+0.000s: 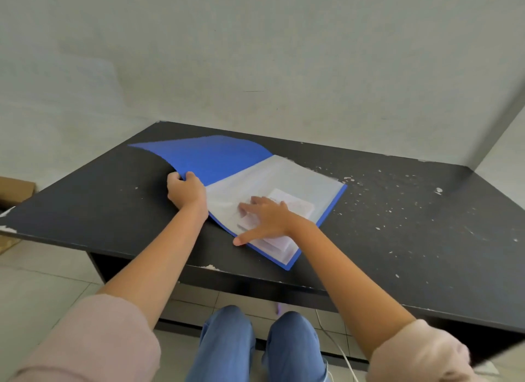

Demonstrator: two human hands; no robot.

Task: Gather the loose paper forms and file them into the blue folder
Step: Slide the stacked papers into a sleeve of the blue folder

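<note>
The blue folder (216, 157) lies open on the black table (397, 211), its front cover curved up off the surface. My left hand (184, 192) grips the near edge of that cover. Clear plastic sleeves (278, 180) fill the right half, and several paper forms (292, 204) lie inside or under them near the folder's lower right. My right hand (265, 218) lies flat on the sleeves with fingers spread, pressing on the forms. I cannot tell whether the forms are inside a sleeve or between sleeves.
The table top is chipped with white flecks on its right side (397, 188). A cardboard box (15, 190) stands on the floor at the far left. A grey wall runs behind the table. My knees (255, 342) and a white cable (338, 350) are below the front edge.
</note>
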